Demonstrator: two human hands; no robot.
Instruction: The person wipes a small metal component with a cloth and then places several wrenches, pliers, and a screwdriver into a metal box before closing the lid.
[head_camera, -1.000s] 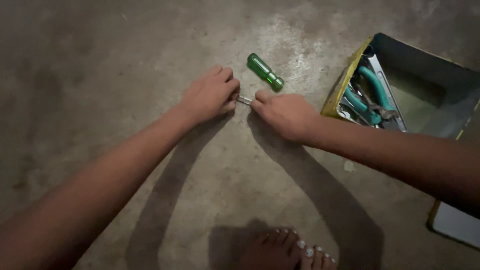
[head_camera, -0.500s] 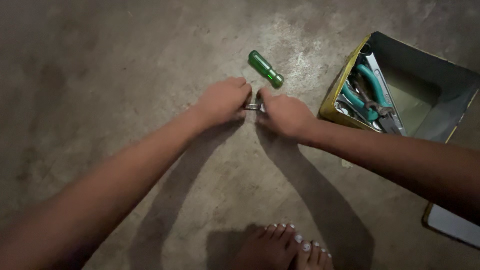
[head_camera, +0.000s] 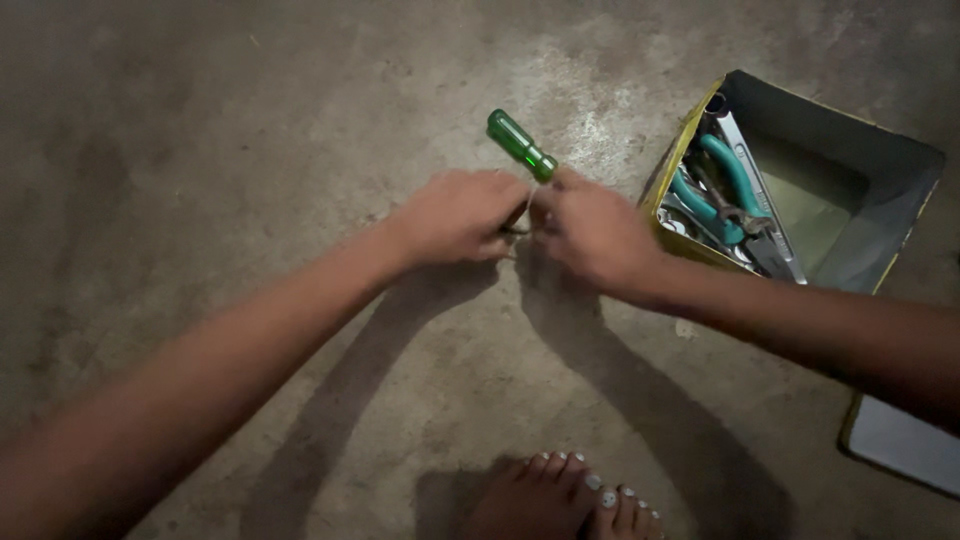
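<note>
Green screwdriver (head_camera: 520, 145) on concrete floor (head_camera: 200, 150), left of tool box (head_camera: 880, 200). Long axis diagonal: handle butt toward upper left, shaft end down-right toward my hands. It lies just above my fingertips. My left hand (head_camera: 455, 215) curled, pinching small metal piece; right hand (head_camera: 595, 235) curled too, fingers meeting the left. Whether right hand touches screwdriver, cannot tell.

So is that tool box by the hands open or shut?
Open. The tool box has no lid on, and teal-handled pliers show inside it.
</note>
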